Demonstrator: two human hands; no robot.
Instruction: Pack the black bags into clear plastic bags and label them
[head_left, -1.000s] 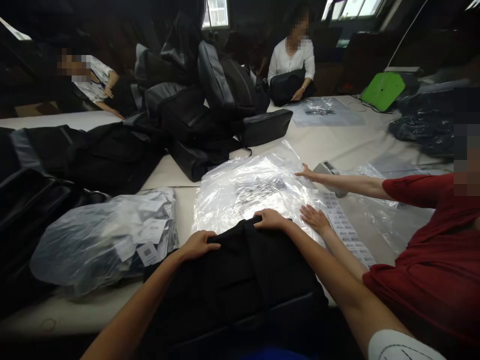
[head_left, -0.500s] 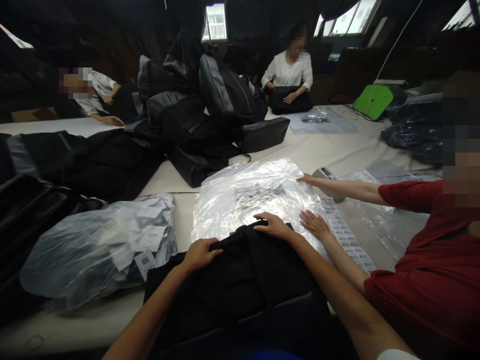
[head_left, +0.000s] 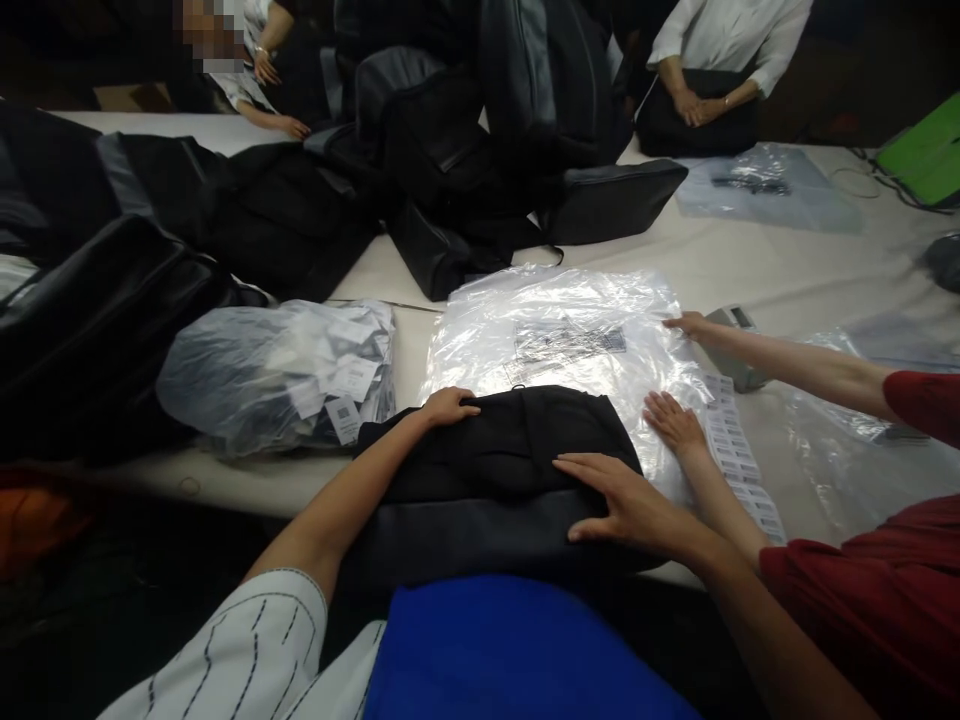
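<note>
A black backpack (head_left: 487,455) lies in front of me at the near edge of the table, its dark smooth side facing my body. My left hand (head_left: 448,407) grips its far left edge, fingers curled over the rim. Over the right part of the backpack, my right hand (head_left: 611,500) has its fingers stretched out and thumb apart, resting on or just above the fabric. Just beyond lies a stack of shiny clear plastic bags (head_left: 480,340) with printed text. A co-worker's hand (head_left: 679,422) lies flat on that stack, and the other hand (head_left: 688,325) holds its right edge.
A clear bag full of white tags (head_left: 225,370) sits on the left. Black backpacks (head_left: 435,130) are piled at the back. Barcode label sheets (head_left: 731,450) and a small grey device (head_left: 739,345) lie on the right. Two people sit across the table (head_left: 600,265).
My view has tipped down. My right hand has left the backpack's far edge and moved back toward me over its right side. The left hand stays on the far edge.
</note>
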